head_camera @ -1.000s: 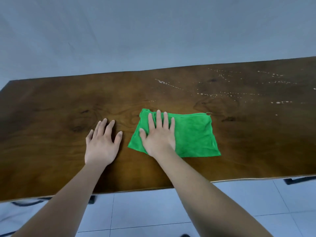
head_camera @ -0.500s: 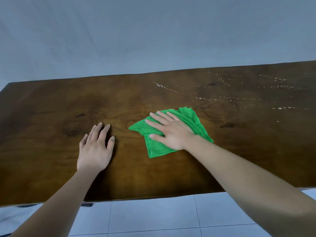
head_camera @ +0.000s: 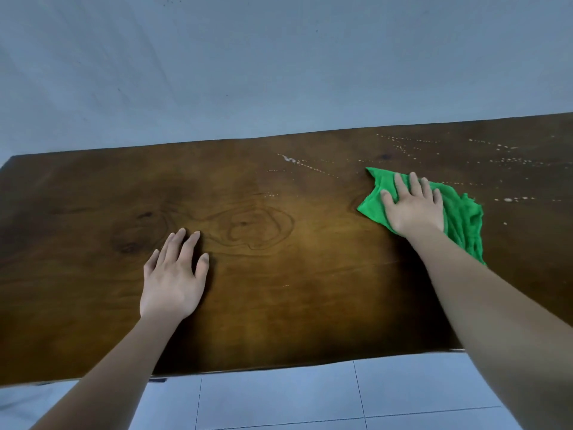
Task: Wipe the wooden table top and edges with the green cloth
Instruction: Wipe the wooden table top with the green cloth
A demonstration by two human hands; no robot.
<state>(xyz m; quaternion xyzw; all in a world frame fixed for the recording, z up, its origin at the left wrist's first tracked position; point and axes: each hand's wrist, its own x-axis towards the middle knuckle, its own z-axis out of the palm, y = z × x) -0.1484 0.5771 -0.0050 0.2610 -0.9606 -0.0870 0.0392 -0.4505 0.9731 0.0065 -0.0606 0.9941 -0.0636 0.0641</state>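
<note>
Dark wooden tabletop (head_camera: 279,311) spans the view beneath a pale wall (head_camera: 279,57). Right grip (head_camera: 414,209), fingers straight and released, presses flat on the green cloth (head_camera: 465,225) toward the tabletop's far right, hiding the cloth's middle; the cloth's near corner disappears behind the forearm. Left grip (head_camera: 173,280) rests flat and released, left of centre. White droplets (head_camera: 508,199) speckle the far right corner, where the frame cuts the tabletop off.

Right hand (head_camera: 414,209) flat on green cloth (head_camera: 462,218) — left hand (head_camera: 173,280) on table (head_camera: 310,290).
</note>
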